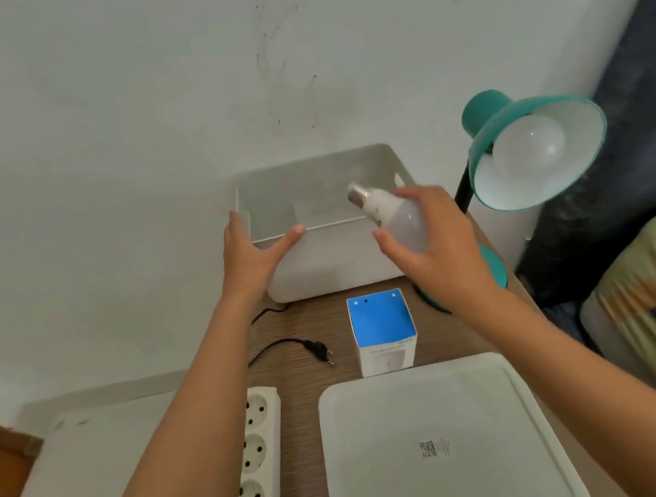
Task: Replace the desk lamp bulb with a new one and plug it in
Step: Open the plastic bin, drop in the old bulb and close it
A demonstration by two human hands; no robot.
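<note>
Desk [288,329]: narrow, brown wood grain, set against a pale wall.

White bin [323,205]: open-topped, rectangular, smooth matte plastic with rounded corners; stands at the far end of the desk against the wall. All places below are given from it.

Left hand [249,257]: on the bin's near-left corner, palm against the outer wall, fingers [293,234] spread wide along the rim, grasping nothing.

Right hand [435,247]: over the bin's near-right rim, fingers curled around a loose bulb [388,215], frosted globe in the palm, white neck and metal screw cap pointing out over the bin's inside.

Desk lamp [537,150]: right of the bin; glossy teal shade tilted toward the viewer, white lining, a round frosted bulb [528,151] seated in it. Black stem and teal base partly hidden behind the right hand.

Bulb box [383,333]: just in front of the bin; small upright carton, blue top, white sides, print too blurred to read.

Plug [320,350]: black, two-pin, lying loose left of the box, its thin cord trailing off the desk's left edge.

Power strip [256,449]: white, round sockets, well in front of the bin on the left; an orange switch glows at its near end, cut off by the frame.

Lid [440,447]: flat white plastic, rounded corners, small code label; nearest the viewer.
</note>
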